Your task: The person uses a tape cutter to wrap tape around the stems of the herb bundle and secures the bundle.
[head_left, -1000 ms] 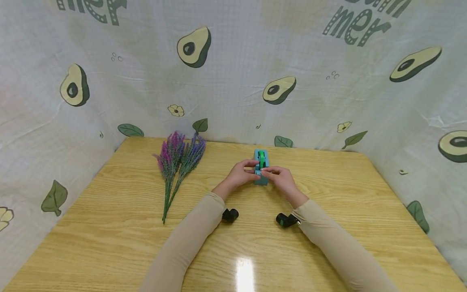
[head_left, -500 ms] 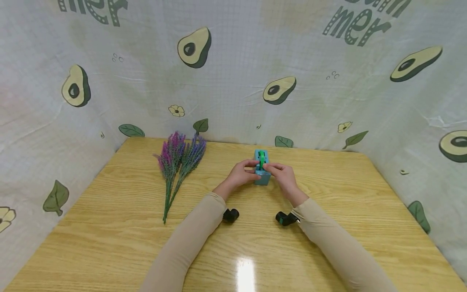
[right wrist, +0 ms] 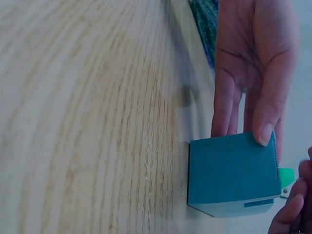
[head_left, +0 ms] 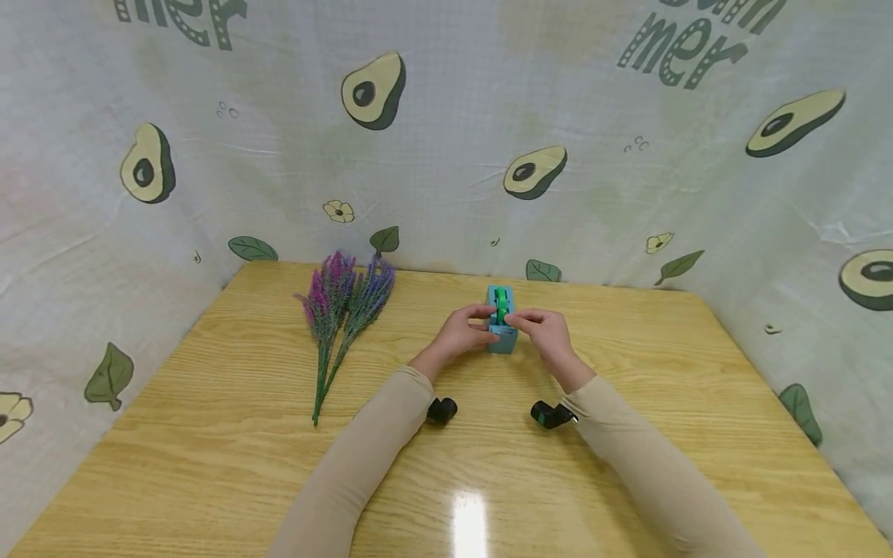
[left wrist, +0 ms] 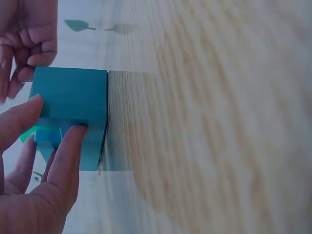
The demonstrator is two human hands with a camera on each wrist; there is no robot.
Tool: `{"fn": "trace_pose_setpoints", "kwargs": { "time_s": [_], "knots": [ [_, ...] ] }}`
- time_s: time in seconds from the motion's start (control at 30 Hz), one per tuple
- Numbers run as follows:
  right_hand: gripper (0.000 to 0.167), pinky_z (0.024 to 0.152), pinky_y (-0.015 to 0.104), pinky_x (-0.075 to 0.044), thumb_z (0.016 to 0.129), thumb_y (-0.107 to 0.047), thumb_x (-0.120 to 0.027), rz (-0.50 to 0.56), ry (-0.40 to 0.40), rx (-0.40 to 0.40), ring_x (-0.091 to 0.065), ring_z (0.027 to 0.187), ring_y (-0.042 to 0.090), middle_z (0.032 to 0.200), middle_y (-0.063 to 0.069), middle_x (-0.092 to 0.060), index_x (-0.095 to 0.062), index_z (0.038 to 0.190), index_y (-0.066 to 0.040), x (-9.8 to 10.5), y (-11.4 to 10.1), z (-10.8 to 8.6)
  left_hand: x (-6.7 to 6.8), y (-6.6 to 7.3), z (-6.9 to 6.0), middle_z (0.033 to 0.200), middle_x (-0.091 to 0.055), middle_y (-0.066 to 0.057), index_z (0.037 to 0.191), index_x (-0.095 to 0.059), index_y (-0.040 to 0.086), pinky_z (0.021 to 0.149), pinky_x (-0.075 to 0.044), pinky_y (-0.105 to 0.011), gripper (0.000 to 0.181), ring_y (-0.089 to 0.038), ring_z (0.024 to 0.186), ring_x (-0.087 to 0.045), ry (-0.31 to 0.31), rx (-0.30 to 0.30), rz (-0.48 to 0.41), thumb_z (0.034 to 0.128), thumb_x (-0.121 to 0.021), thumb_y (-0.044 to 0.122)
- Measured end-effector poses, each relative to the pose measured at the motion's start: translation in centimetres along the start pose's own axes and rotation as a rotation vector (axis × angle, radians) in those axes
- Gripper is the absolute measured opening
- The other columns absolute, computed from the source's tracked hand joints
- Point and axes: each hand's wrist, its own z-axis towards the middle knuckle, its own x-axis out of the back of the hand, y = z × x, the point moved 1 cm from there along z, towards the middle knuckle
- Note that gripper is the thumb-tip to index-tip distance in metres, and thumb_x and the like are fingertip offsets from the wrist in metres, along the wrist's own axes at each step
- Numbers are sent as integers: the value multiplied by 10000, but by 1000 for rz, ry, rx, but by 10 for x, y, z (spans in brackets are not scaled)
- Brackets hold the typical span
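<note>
A blue tape dispenser point(head_left: 502, 341) with a green tape roll point(head_left: 501, 297) stands on the wooden table. My left hand point(head_left: 460, 333) grips its left side, thumb near the front end and fingers farther back along it; in the left wrist view the fingers point(left wrist: 68, 158) spread over the blue body. My right hand point(head_left: 547, 335) is on the other side, thumb and index fingertips pinched together at the tape, just behind the dispenser's serrated front edge. The pinched tape end itself is mostly hidden by the fingertips. In the right wrist view my right hand shows only at the edge.
Artificial lavender stems point(head_left: 335, 318), purple and violet, lie on the left of the table point(head_left: 628, 349). A printed cloth point(head_left: 446, 155) with avocados hangs behind and at both sides. Black wrist cameras point(head_left: 443, 411) sit under the sleeves.
My right fingertips have shifted from the dispenser's front edge slightly back and right, to beside the green roll. My left hand keeps its grip; the dispenser stays nearly in place.
</note>
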Motion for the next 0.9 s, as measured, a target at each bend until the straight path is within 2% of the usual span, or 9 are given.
{"fn": "trace_pose_setpoints", "kwargs": {
  "time_s": [0.2,0.3,0.43,0.6,0.8,0.9],
  "knots": [
    [267,905,486,-432,856,-126,-688,61,-69,-1,-575,848,185,838,-17,-654,-671,970,115,4,0,-9,0,-1,0,1245,-527,-77,1270,-562,109,819,-516,-307,485,-235,1090,-551,-2,-6,0,817,-709,18],
    [280,851,426,-489,868,-129,-677,75,-115,-4,-612,784,159,808,-19,-664,-661,994,121,6,1,-12,0,0,0,1266,-519,-91,1282,-553,94,820,-517,-312,498,-251,1106,-544,-5,-13,-8,816,-707,9],
    [302,777,355,-528,873,-118,-671,93,-154,-4,-634,775,185,798,-2,-671,-639,1028,139,9,4,-16,0,2,-2,1288,-506,-97,1290,-546,81,810,-519,-301,510,-258,1121,-533,-1,-16,-17,813,-701,-14],
    [228,773,372,-530,863,-85,-675,163,-199,-56,-644,775,219,785,23,-678,-656,989,105,13,5,-23,0,1,-2,1275,-512,-85,1281,-553,88,807,-519,-288,501,-239,1107,-537,8,-10,-19,814,-701,-14],
    [83,687,261,-529,880,-51,-643,239,-235,-130,-614,688,125,766,31,-671,-675,891,25,13,2,-33,-2,2,-3,1271,-515,-79,1282,-556,91,806,-519,-287,506,-235,1101,-542,12,-10,-13,809,-706,-11],
    [65,653,237,-520,884,-47,-636,249,-236,-152,-598,660,107,755,28,-670,-681,850,-16,14,1,-37,-2,1,-2,1271,-516,-78,1281,-557,93,805,-520,-290,507,-232,1100,-543,10,-11,-11,808,-709,-8]
  ]
}}
